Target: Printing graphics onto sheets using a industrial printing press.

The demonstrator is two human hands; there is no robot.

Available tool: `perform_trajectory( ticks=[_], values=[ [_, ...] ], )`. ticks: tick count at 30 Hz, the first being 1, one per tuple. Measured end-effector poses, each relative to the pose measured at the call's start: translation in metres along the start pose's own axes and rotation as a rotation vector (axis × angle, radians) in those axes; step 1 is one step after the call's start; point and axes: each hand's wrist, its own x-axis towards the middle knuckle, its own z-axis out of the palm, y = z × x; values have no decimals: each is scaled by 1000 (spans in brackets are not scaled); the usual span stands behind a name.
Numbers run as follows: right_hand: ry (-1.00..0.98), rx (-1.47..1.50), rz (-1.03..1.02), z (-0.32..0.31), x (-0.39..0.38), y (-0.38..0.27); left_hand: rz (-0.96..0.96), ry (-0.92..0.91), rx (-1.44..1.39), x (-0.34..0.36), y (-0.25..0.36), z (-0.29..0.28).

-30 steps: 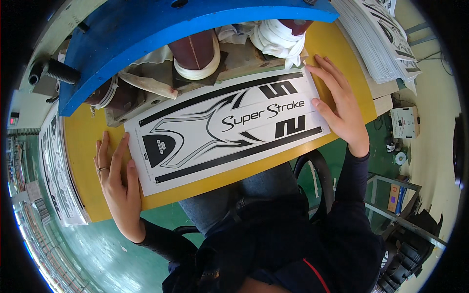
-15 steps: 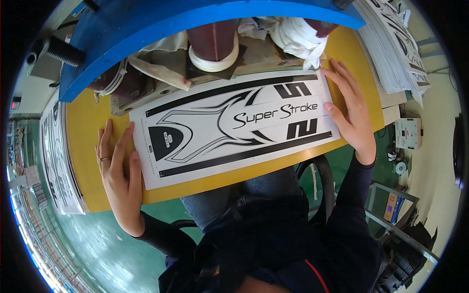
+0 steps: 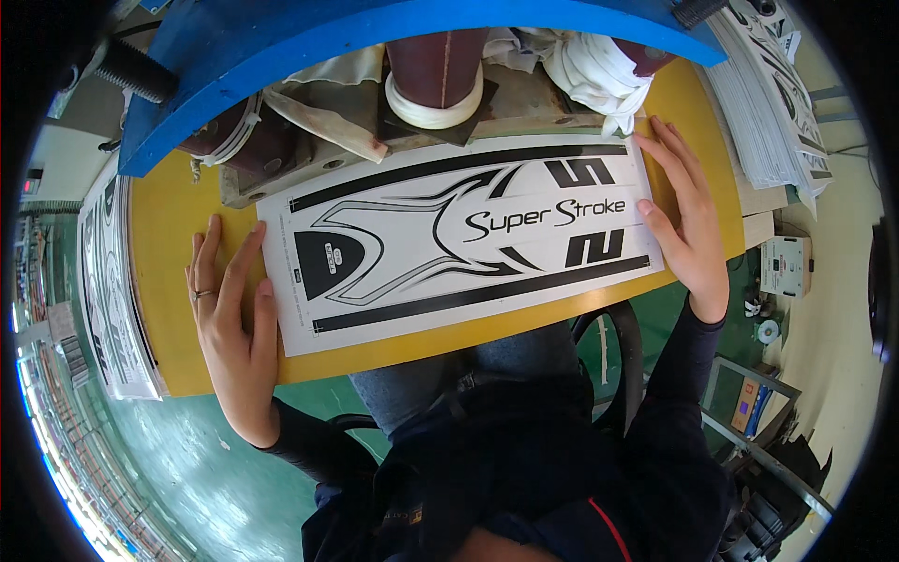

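A long white printed sheet (image 3: 407,267) with black and grey graphics lies flat on the yellow tabletop (image 3: 178,347), below the press-like machine. My left hand (image 3: 234,328) rests along its left short edge, fingers stretched out and a ring on one of them. Thumb and forefinger touch or nearly touch that edge. At the opposite short edge is my right hand (image 3: 688,215), its fingers spread and the thumb tip on the sheet's margin. Neither hand grips anything.
A thick blue plate (image 3: 375,28) spans overhead, above dark red cylinders (image 3: 437,70) wrapped in white cloth (image 3: 599,80) and a metal base (image 3: 332,164). Stacks of printed sheets stand at the left (image 3: 114,290) and far right (image 3: 758,103). A white box (image 3: 785,266) sits beyond the table's right side.
The whole view has shifted slightly, so machine, table and sheet appear farther right. Both hands keep about the same place at the sheet's two ends.
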Motion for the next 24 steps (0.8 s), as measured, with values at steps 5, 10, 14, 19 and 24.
perform_trajectory(
  ticks=[5, 10, 14, 19, 24],
  values=[
    [2, -3, -4, -1, 0, -1, -4, -2, -8, 1, 1, -1],
    [4, -4, -3, 0, 0, -1, -5, -8, -18, 0, 1, 0],
    [-2, -8, -7, -1, 1, -2, -4, -8, -12, 0, 0, 0],
    [8, 8, 1, -1, 0, -1, -19, -12, -26, 0, 0, 1],
    [6, 1, -1, -1, 0, -1, -12, -14, -19, 0, 1, -1]
  ],
)
